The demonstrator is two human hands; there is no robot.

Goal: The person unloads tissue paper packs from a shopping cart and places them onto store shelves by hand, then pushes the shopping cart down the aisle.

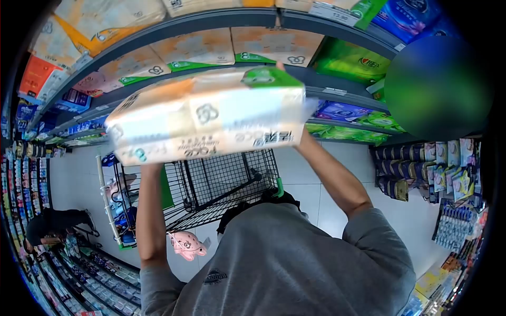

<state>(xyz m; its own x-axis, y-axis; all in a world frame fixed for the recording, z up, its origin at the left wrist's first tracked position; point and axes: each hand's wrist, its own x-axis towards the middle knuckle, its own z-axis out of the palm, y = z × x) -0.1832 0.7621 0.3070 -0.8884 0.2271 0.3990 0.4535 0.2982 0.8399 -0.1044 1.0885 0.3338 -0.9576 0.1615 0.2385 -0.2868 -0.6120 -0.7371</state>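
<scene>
Shelving (237, 18) w/ similar packs (192, 50) runs along far side; cart (211, 179) stands nearer. Wide pack (205, 124) is up off both, slight tilt, right end higher. Step looks like a two-arm carry. R hand (304, 137) grasps right end, fingertip (280, 66) at top edge; L hand hidden by pack, grip can't tell. Moving it prob. calls for support at both ends.
</scene>
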